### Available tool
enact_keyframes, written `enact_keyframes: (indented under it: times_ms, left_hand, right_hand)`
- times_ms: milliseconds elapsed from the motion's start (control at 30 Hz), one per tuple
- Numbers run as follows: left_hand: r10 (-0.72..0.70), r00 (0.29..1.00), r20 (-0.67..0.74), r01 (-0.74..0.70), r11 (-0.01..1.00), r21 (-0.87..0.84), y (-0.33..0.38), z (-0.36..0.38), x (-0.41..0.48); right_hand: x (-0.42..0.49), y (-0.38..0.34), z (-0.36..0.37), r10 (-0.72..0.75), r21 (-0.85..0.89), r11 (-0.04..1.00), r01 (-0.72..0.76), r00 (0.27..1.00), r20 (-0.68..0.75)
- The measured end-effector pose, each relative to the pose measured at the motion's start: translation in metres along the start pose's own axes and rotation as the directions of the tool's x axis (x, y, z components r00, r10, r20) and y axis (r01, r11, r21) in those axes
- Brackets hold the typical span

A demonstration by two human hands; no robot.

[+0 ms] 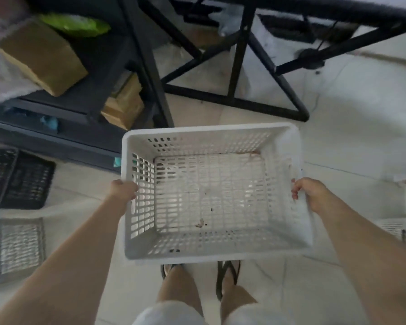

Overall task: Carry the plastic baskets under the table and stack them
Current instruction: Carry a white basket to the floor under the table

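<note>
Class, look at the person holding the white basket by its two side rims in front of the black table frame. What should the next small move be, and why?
Probably carry the white basket forward and lower it toward the floor under the black table frame. The left hand and right hand each have a grip on a side rim, the basket is held level above the feet, and the tiles beneath the frame look open.

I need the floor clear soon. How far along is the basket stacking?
Done: nothing is stacked under the black table that I can see. In hand: the white basket, empty but for a few scraps, is held off the floor by the left hand and right hand on its side rims. Left: the dark baskets and a grey basket lie on the floor at the left.
</note>
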State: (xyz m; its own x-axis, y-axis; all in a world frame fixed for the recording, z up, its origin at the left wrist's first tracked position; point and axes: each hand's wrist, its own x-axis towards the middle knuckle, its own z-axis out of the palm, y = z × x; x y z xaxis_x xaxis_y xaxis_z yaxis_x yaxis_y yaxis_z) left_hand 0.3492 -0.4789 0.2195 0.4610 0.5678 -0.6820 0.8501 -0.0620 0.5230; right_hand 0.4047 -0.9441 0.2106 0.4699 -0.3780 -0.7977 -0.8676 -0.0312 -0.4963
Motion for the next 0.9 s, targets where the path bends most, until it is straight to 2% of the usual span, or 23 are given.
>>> enact_keyframes:
  times_ms: [100,233,333,533,700,900]
  left_hand:
    - [0.017,0.999,0.049,-0.023,0.994,0.110,0.052,0.049,-0.001]
    - [0.082,0.993,0.083,-0.095,0.982,0.164,0.127,0.098,0.026]
    - [0.146,0.980,0.133,-0.167,0.971,0.168,0.181,0.125,0.072]
    - [0.126,0.953,0.275,-0.186,0.961,0.204,0.271,0.175,0.163]
    - [0.098,0.949,0.299,-0.175,0.954,0.244,0.298,0.233,0.256]
    - [0.071,0.944,0.323,-0.157,0.956,0.249,0.269,0.316,0.375]
  right_hand:
    - [0.028,-0.024,-0.032,0.017,0.087,0.996,-0.012,0.998,-0.062]
    - [0.071,-0.061,-0.044,0.045,0.097,0.995,-0.032,0.990,-0.134]
    - [0.112,-0.091,-0.033,0.056,0.092,0.995,-0.041,0.985,-0.161]
    - [0.186,-0.136,0.018,0.097,0.080,0.994,-0.076,0.949,-0.299]
    - [0.271,-0.160,0.063,0.048,-0.002,0.999,-0.050,0.956,-0.290]
    - [0.401,-0.154,0.126,-0.019,-0.091,0.996,-0.001,0.974,-0.224]
